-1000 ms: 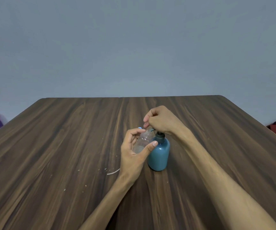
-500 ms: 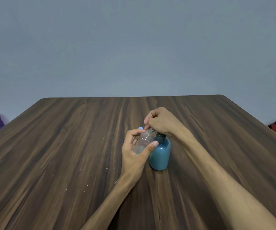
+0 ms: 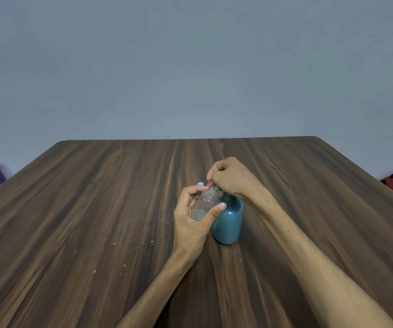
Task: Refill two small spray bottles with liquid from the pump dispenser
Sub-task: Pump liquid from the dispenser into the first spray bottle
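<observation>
Now filling the first spray bottle (image 3: 204, 204).
Left hand (image 3: 194, 221) grasping bottle, neck tilted right under pump dispenser (image 3: 228, 221) spout; right hand (image 3: 232, 179) clenched on pump.

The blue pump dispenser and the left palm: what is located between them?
In the head view, the small clear spray bottle lies between them. The left hand grips it, uncapped and tilted, beside the blue pump dispenser, its open neck under the right hand.

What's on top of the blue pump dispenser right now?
The right hand sits curled over the top of the pump dispenser. Only its dark collar shows. The pump head is mostly covered, with its spout tip at the open neck of the clear bottle.
</observation>
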